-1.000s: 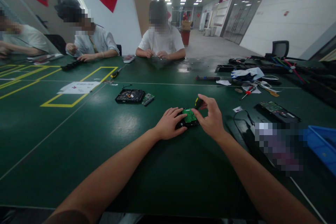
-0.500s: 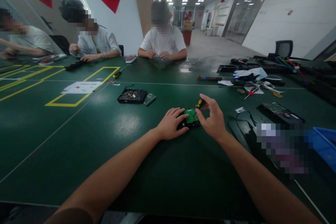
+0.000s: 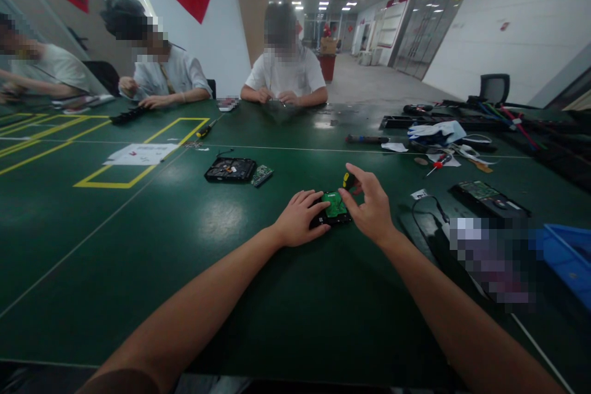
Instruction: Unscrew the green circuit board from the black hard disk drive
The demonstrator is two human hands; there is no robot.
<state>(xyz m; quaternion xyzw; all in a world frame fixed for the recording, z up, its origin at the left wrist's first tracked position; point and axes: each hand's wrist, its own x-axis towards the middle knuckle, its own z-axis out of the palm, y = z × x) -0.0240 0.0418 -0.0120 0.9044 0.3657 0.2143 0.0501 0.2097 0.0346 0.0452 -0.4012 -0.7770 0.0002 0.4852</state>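
A black hard drive (image 3: 340,218) with a green circuit board (image 3: 334,204) facing up lies on the table in front of me. My left hand (image 3: 301,220) grips its left side, fingers over the top and thumb along the near edge. Between the fingertips of my right hand (image 3: 369,206) is a screwdriver with a yellow and black handle (image 3: 348,181). It stands over the right part of the board; its tip is too small to make out.
Left of centre lie an opened black drive (image 3: 229,169) and a loose circuit board (image 3: 262,176). To the right are another drive (image 3: 489,198), a blue bin (image 3: 566,258), a red screwdriver (image 3: 438,164), gloves (image 3: 436,132) and cables. Several people sit across the green table (image 3: 221,295).
The whole view has shifted slightly. My right hand's fingers and the screwdriver handle have turned a little; my left hand stays on the hard drive.
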